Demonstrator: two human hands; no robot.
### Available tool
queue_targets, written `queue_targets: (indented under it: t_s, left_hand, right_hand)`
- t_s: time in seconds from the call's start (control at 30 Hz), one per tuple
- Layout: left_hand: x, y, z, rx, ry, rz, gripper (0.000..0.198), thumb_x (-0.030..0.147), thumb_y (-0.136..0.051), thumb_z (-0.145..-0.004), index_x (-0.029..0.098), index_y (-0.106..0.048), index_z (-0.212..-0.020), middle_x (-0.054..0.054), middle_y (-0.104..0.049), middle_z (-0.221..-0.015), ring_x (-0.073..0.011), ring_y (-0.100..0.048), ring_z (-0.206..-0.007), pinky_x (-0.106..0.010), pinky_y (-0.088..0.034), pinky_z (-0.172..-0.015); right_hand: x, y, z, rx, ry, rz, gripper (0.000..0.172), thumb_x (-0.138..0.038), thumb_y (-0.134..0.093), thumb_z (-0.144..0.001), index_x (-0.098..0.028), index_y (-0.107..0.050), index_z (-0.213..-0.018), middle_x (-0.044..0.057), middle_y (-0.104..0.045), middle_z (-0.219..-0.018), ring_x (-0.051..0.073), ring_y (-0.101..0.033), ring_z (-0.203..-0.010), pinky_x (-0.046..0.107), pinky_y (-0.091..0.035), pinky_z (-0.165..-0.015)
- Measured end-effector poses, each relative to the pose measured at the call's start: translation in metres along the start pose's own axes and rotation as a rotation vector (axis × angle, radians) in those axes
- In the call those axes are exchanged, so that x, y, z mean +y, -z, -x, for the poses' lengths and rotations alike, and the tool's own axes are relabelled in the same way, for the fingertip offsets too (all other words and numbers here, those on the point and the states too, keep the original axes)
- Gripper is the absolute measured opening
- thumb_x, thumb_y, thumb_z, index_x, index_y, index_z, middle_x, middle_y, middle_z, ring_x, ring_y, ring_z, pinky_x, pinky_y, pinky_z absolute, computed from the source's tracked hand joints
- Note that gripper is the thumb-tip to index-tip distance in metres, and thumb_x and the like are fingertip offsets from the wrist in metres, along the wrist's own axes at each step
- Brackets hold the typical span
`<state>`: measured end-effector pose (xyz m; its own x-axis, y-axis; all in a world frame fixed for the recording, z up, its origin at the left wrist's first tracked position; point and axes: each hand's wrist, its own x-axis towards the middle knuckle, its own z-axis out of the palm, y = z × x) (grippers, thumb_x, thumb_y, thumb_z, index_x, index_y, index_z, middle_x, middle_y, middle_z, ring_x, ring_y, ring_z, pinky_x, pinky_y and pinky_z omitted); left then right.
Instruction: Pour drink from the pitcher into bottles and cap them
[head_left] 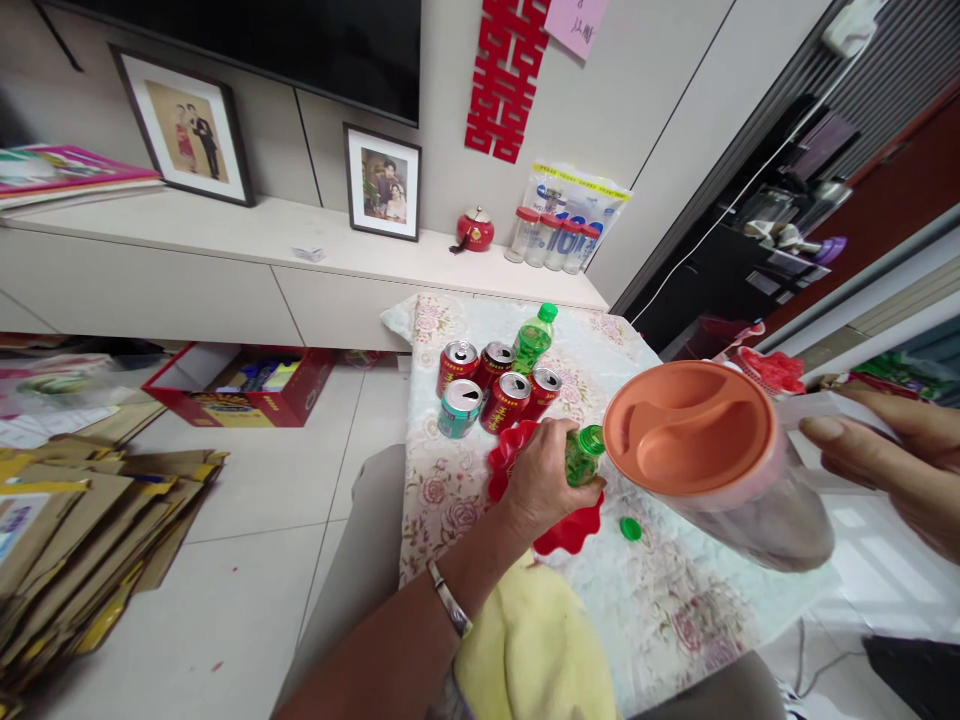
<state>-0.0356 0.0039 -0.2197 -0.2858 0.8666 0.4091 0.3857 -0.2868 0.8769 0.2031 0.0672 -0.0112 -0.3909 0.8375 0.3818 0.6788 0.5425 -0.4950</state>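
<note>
My left hand (544, 465) is wrapped round a green plastic bottle (581, 468), holding it upright over a red wavy-edged tray (562, 535). My right hand (892, 450) grips the handle of a clear pitcher (757, 525) with an orange lid (690, 430). The pitcher is tilted to the left, its lid close beside the bottle's mouth. A loose green cap (630, 528) lies on the flowered tablecloth (450, 510). Beyond my left hand stand several red cans (506, 402), a teal can (460, 410) and another green bottle (534, 340) with its cap on.
A yellow cloth (536, 640) lies at the near table edge. Behind the table, a low cabinet (315, 290) bears picture frames (382, 185), a red pot (475, 230) and several red-lidded jars (551, 242). On the floor at left are a red box (247, 410) and flattened cardboard (97, 520).
</note>
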Motion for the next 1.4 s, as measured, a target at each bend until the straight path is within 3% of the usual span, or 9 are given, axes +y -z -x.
queue_targets:
  t_s: [0.17,0.5,0.7,0.83,1.07,1.4]
  left_hand:
    - [0.000,0.000,0.001,0.004,-0.005,0.007,0.060,0.028,-0.086,-0.069,0.024,-0.050,-0.117,-0.007,-0.063,-0.110,-0.0301,-0.068,-0.105,-0.047,-0.059,-0.095]
    - [-0.002,-0.001,0.000,0.008,-0.007,-0.013,0.063,0.029,-0.087,-0.068,0.025,-0.050,-0.118,-0.007,-0.063,-0.110,-0.0310,-0.068,-0.107,-0.047,-0.059,-0.095]
    - [-0.003,-0.001,0.001,0.007,-0.014,-0.009,0.061,0.030,-0.086,-0.069,0.024,-0.049,-0.118,-0.007,-0.063,-0.111,-0.0313,-0.068,-0.107,-0.048,-0.059,-0.095]
    - [-0.002,-0.001,0.001,0.008,-0.013,-0.003,0.061,0.030,-0.086,-0.069,0.024,-0.050,-0.118,-0.008,-0.063,-0.111,-0.0317,-0.068,-0.107,-0.049,-0.059,-0.096]
    - [-0.001,0.000,0.001,0.001,-0.005,0.001,0.059,0.031,-0.084,-0.072,0.026,-0.048,-0.117,-0.006,-0.063,-0.111,-0.0301,-0.068,-0.106,-0.047,-0.059,-0.095]
    - [-0.002,-0.001,0.001,0.008,-0.017,-0.009,0.061,0.029,-0.086,-0.070,0.024,-0.048,-0.118,-0.007,-0.063,-0.110,-0.0311,-0.068,-0.106,-0.048,-0.059,-0.095]
  right_hand:
    - [0.000,-0.001,-0.002,0.002,0.012,-0.032,0.021,-0.066,-0.079,-0.082,-0.057,-0.077,-0.101,-0.018,-0.075,-0.080,0.016,-0.063,-0.072,0.023,-0.047,-0.061]
    - [0.017,0.006,-0.005,0.040,-0.008,-0.076,0.033,-0.059,-0.089,-0.072,-0.044,-0.083,-0.101,-0.011,-0.080,-0.085,0.014,-0.068,-0.070,0.017,-0.050,-0.059]
    - [0.014,0.004,-0.002,0.040,-0.006,-0.044,0.032,-0.061,-0.086,-0.077,-0.048,-0.080,-0.106,-0.014,-0.078,-0.087,0.017,-0.067,-0.074,0.022,-0.051,-0.062]
    - [0.008,0.004,0.002,0.013,-0.014,-0.017,0.023,-0.065,-0.079,-0.083,-0.055,-0.077,-0.104,-0.017,-0.076,-0.084,0.018,-0.065,-0.076,0.026,-0.048,-0.063]
    - [0.016,0.005,-0.002,0.026,-0.012,-0.094,0.032,-0.057,-0.089,-0.074,-0.048,-0.082,-0.103,-0.013,-0.078,-0.082,0.015,-0.066,-0.071,0.018,-0.050,-0.057]
    - [0.009,0.004,-0.005,0.020,-0.027,-0.115,0.034,-0.059,-0.090,-0.070,-0.047,-0.083,-0.101,-0.011,-0.080,-0.085,0.013,-0.068,-0.072,0.013,-0.050,-0.059]
